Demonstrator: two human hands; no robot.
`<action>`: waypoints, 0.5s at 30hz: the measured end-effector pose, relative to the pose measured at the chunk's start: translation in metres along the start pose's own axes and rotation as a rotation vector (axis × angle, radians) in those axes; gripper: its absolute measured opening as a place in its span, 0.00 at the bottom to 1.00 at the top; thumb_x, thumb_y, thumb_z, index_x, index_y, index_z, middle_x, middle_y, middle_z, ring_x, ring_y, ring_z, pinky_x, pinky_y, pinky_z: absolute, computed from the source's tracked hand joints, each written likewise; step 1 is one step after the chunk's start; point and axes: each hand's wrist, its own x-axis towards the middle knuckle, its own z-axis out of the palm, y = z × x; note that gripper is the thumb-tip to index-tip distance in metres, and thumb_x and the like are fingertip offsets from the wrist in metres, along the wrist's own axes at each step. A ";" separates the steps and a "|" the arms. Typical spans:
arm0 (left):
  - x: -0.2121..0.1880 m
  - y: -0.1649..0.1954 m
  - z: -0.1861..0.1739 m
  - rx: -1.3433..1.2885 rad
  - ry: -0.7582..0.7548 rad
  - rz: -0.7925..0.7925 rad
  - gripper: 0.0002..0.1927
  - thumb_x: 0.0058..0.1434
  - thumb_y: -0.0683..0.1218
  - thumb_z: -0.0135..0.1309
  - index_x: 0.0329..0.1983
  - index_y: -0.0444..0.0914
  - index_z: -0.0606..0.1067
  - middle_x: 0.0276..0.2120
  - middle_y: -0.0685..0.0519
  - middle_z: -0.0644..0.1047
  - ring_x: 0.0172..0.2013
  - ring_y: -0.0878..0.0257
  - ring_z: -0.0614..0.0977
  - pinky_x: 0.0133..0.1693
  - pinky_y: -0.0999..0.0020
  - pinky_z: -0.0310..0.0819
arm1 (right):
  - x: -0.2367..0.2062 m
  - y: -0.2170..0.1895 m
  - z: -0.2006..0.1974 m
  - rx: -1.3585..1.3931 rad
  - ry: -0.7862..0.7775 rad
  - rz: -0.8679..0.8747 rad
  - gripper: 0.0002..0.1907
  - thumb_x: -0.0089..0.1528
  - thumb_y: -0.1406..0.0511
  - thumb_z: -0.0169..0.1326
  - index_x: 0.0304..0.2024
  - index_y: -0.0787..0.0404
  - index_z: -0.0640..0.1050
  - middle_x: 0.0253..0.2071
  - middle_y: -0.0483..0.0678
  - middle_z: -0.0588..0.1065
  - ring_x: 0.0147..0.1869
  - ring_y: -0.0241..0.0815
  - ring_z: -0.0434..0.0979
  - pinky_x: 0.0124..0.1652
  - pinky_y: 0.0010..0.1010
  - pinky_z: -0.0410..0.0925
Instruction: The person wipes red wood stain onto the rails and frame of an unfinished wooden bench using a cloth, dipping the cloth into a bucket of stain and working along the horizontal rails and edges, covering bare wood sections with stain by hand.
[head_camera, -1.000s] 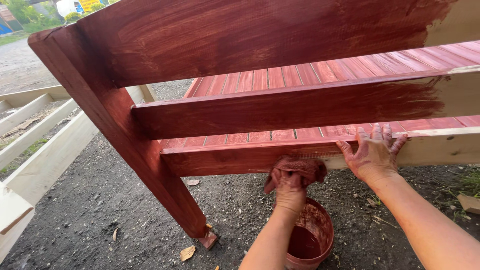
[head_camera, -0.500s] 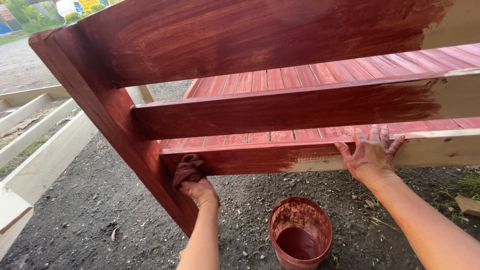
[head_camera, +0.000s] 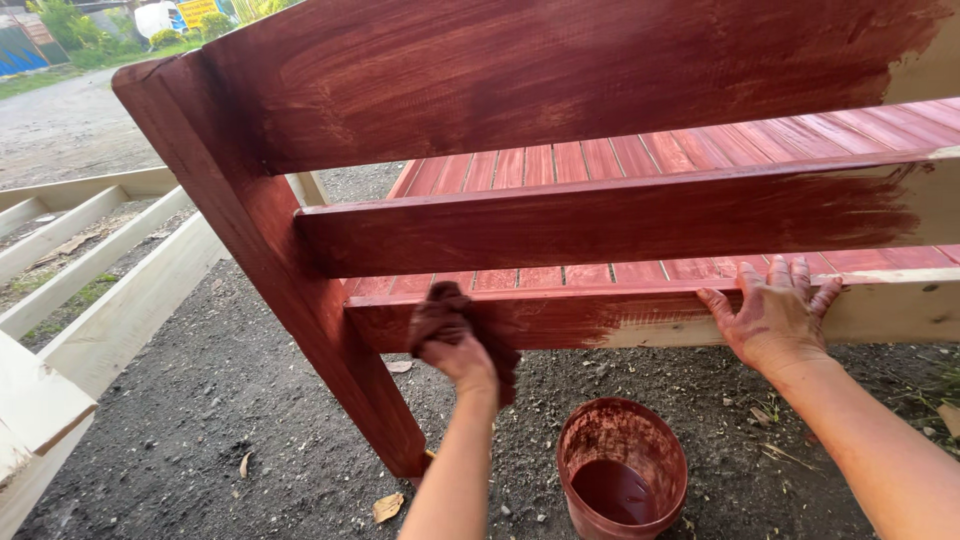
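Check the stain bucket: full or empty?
Nearly empty. The bucket stands upright on the ground, with only a shallow pool of dark red stain at its bottom; its inner walls are just smeared.

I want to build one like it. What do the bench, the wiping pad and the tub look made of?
Bench: solid wood planks with visible grain, mostly stained reddish brown, pale bare wood at the right end. Pad in the left hand: looks like a soft cloth rag, soaked dark red. Tub: probably plastic, thin-walled and stain-coated, holding dark liquid.

Red-brown stained bench (head_camera: 560, 100) with pale bare wood at right, dark red rag (head_camera: 440, 315), reddish bucket (head_camera: 622, 465)
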 end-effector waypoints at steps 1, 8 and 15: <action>0.012 0.008 -0.007 0.024 -0.081 0.076 0.13 0.67 0.48 0.46 0.35 0.34 0.75 0.44 0.42 0.82 0.47 0.52 0.82 0.48 0.66 0.74 | 0.000 0.000 0.001 0.012 0.006 -0.003 0.42 0.63 0.34 0.42 0.66 0.53 0.73 0.73 0.64 0.61 0.80 0.66 0.48 0.67 0.74 0.36; 0.046 0.037 -0.024 -0.040 0.326 0.039 0.16 0.70 0.54 0.42 0.48 0.39 0.75 0.47 0.55 0.78 0.47 0.64 0.79 0.56 0.69 0.76 | 0.001 -0.003 0.001 -0.055 -0.034 0.016 0.43 0.63 0.34 0.40 0.69 0.51 0.70 0.72 0.63 0.61 0.79 0.65 0.49 0.68 0.74 0.35; -0.061 -0.030 0.028 -0.037 0.303 -0.252 0.14 0.75 0.52 0.41 0.55 0.40 0.71 0.52 0.53 0.74 0.53 0.65 0.76 0.61 0.67 0.72 | 0.001 -0.011 -0.012 -0.018 -0.018 0.004 0.44 0.63 0.33 0.41 0.68 0.53 0.70 0.72 0.65 0.61 0.79 0.67 0.48 0.67 0.73 0.35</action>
